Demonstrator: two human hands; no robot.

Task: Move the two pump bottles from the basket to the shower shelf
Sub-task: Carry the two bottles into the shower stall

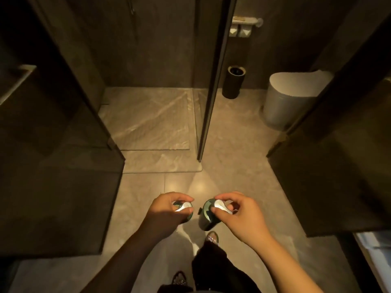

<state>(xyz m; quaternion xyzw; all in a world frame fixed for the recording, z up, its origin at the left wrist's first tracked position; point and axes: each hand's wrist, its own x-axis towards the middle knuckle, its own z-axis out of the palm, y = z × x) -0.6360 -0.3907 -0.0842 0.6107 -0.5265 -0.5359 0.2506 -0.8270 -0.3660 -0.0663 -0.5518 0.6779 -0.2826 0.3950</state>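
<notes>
I look down at my two hands held low in front of me over a tiled bathroom floor. My left hand (167, 210) grips one dark green pump bottle (183, 208) by its silver pump head. My right hand (237, 212) holds the second dark green pump bottle (208, 212) the same way, its body hanging below the fingers. The two bottles hang side by side, a small gap between them. Neither the basket nor a shower shelf is in view.
Ahead on the left lies the shower stall floor (148, 119), bounded by a dark glass door edge (211, 102). To the right stand a black cylindrical bin (232, 83) and a white toilet (292, 98). Dark cabinets flank both sides. My foot (212, 236) shows below.
</notes>
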